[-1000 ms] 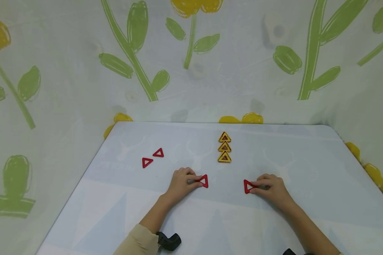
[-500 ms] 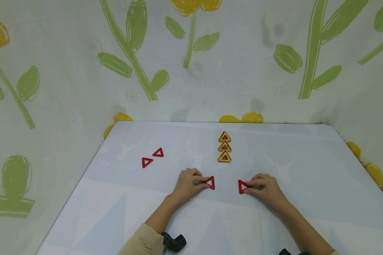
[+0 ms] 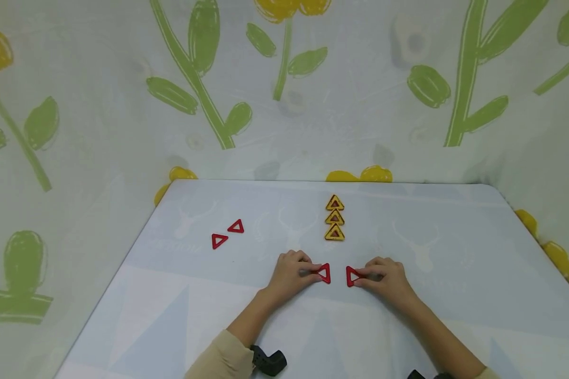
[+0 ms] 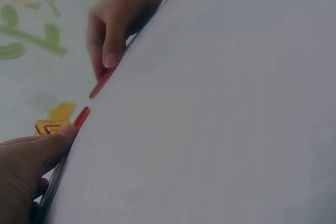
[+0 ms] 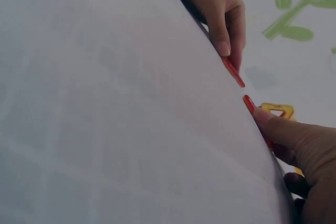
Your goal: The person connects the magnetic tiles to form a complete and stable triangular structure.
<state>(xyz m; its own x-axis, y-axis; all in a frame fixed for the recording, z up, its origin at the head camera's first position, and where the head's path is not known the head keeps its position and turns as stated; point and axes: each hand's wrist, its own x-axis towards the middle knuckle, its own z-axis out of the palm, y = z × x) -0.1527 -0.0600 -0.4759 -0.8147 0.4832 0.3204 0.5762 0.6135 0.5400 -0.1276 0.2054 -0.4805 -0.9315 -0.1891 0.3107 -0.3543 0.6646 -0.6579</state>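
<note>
My left hand [image 3: 291,273] pinches a red triangular frame [image 3: 326,273] between thumb and fingers, one flat side facing right. Opposite it, my right hand [image 3: 389,279] pinches a second red triangular frame [image 3: 349,276], its flat side turned left. A narrow gap separates the two flat sides, low over the tabletop. Both red edges also show in the left wrist view, the nearer triangle [image 4: 82,116] at my left fingertips and the farther triangle [image 4: 101,83] at my right. Beyond the hands, three yellow triangles [image 3: 334,217] with darker centres form an upright column.
Two more red triangles [image 3: 219,240] lie apart on the left of the white and pale blue table [image 3: 170,310]. A wall cloth with green stems and yellow flowers [image 3: 289,8] rises behind the table's back edge. A black wrist device [image 3: 269,362] sits at the left cuff.
Both hands have moved toward each other with their red triangles, the left one rightward and the right one leftward, narrowing the gap. The yellow column and the loose red triangles stay put.
</note>
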